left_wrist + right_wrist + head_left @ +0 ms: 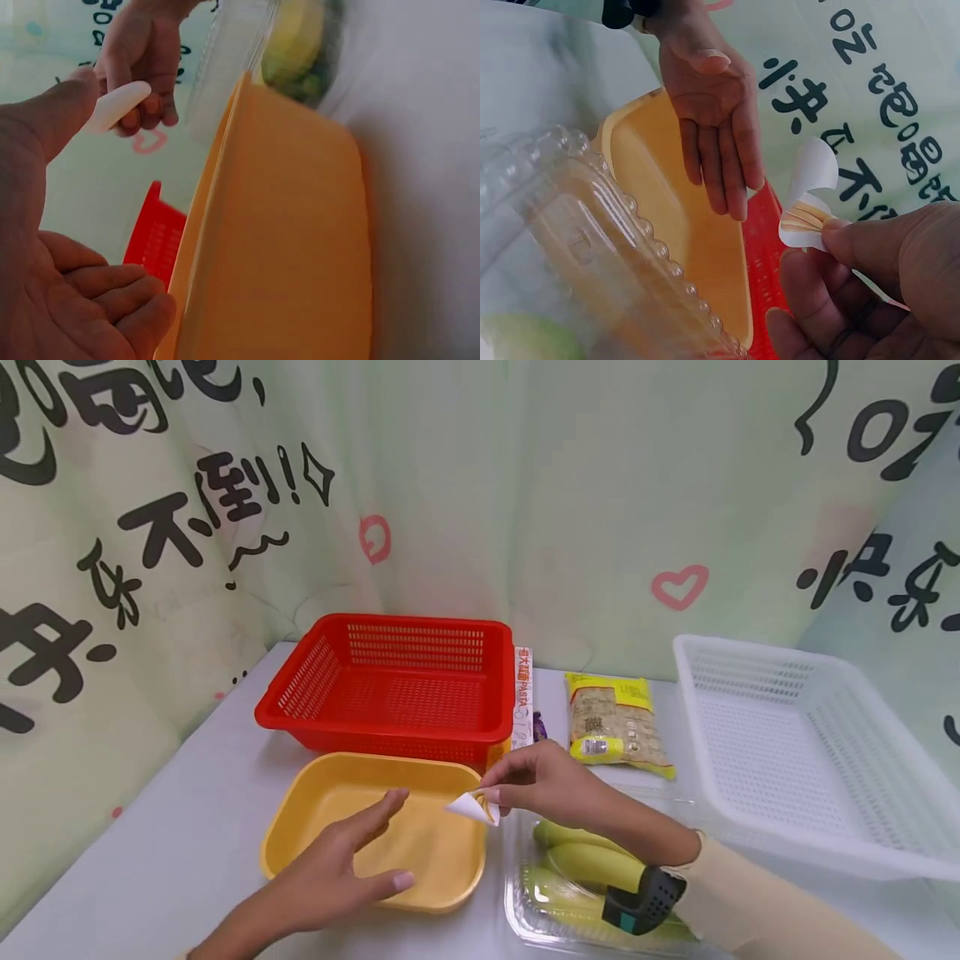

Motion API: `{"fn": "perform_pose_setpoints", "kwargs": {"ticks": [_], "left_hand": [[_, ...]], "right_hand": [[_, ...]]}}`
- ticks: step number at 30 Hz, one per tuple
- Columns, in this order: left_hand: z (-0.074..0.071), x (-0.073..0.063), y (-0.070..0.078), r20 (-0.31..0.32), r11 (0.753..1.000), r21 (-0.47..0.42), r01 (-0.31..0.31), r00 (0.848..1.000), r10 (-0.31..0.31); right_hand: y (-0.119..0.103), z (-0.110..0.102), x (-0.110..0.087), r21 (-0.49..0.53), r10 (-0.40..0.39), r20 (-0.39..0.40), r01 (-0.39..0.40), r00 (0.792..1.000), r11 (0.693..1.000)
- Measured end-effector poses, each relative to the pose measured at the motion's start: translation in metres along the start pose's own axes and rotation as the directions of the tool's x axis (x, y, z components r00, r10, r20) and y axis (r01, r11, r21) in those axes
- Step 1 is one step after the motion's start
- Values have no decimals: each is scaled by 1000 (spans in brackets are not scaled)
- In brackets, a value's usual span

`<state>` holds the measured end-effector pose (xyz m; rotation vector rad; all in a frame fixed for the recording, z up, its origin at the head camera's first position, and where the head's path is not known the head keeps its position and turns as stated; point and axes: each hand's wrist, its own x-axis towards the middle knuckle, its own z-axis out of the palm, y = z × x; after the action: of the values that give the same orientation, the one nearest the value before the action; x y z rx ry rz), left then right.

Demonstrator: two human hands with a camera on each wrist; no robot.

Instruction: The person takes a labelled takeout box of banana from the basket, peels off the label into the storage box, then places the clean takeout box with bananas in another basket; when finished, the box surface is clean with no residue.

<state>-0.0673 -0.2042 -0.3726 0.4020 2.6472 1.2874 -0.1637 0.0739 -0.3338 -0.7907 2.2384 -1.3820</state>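
Observation:
In the head view my right hand pinches a small curled piece of white paper with yellow-brown stripes between thumb and fingers. The right wrist view shows this paper rolled over at its upper end. My left hand, empty, has its fingers extended over the near left part of the yellow basin. The paper is above the basin's right rim. Beneath my right wrist lies a clear plastic clamshell box with bananas inside, partly hidden by the forearm and watch.
Behind the yellow basin stands a red basket. Beside it are a narrow white box printed PASTA and a small purple item. A yellow-and-clear food bag lies farther right. A white basket occupies the right side, before a curtain.

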Motion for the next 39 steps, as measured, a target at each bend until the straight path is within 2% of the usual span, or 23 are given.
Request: {"fn": "perform_pose_setpoints", "kwargs": {"ticks": [2, 6, 9, 13, 17, 19, 24, 27, 33, 39], "left_hand": [[-12, -1, -7, 36, 1000, 1, -2, 999, 2], [-31, -8, -20, 20, 999, 30, -17, 1000, 16], [-44, -13, -28, -13, 994, 109, -27, 1000, 28], [-60, -15, -35, -25, 979, 202, -8, 1000, 13], [-72, -12, -43, 3, 978, 208, -22, 1000, 22], [-76, -11, -48, 24, 979, 202, -11, 1000, 7], [-80, -12, -60, 67, 976, 214, 36, 996, -51], [-76, -12, -64, 80, 981, 190, 26, 996, -42], [-67, -9, -68, 60, 987, 163, -10, 998, 1], [-64, -11, -69, 31, 989, 147, 11, 999, -15]], "right_hand": [[-2, 5, 6, -13, -9, 12, 10, 1000, 1000], [-4, 15, 19, -30, -32, 41, 33, 999, 999], [-5, 22, 27, -48, -51, 63, 54, 997, 997], [-6, 31, 34, -60, -50, 104, 57, 993, 997], [-8, 39, 42, -74, -43, 128, 53, 991, 996], [-10, 43, 48, -87, -30, 138, 43, 990, 995], [-10, 55, 60, -88, 9, 218, 11, 976, 996], [-10, 57, 64, -100, 10, 251, 16, 968, 995], [-9, 53, 72, -182, 41, 248, 5, 968, 983], [-5, 57, 80, -278, 67, 299, 20, 952, 960]]}}
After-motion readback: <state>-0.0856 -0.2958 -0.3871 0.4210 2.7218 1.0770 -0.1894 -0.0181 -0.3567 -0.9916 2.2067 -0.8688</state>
